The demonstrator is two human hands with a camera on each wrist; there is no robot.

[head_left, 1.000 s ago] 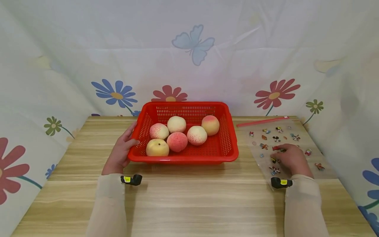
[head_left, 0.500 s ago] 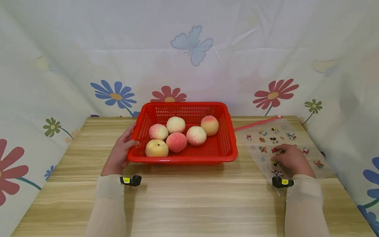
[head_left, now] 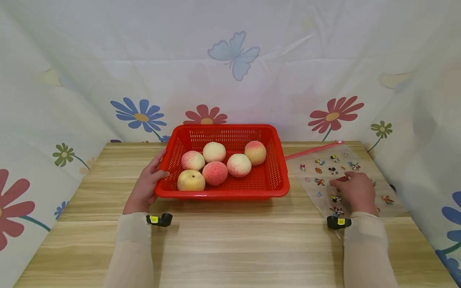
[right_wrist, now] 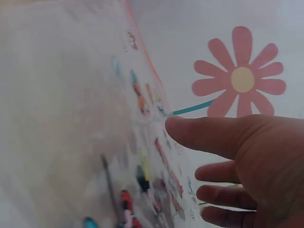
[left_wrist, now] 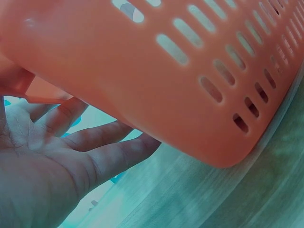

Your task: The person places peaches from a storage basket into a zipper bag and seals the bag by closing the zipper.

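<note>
Right hand (head_left: 354, 192) fingertips hidden under its own back, fingers relaxed and flat on the sticker bag (head_left: 325, 166) right of the red basket (head_left: 279, 176); left hand (head_left: 145, 184), fingers straight, rests against the basket's left wall.

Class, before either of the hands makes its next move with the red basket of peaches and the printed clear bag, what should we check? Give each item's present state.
1. Left hand touches the red basket at its left wall: ok.
2. All five peaches lie inside the basket: ok.
3. Right hand lies on the clear bag: ok.
4. Bag pinched by the fingers: cannot tell.
5. Bag mouth open: cannot tell.
</note>
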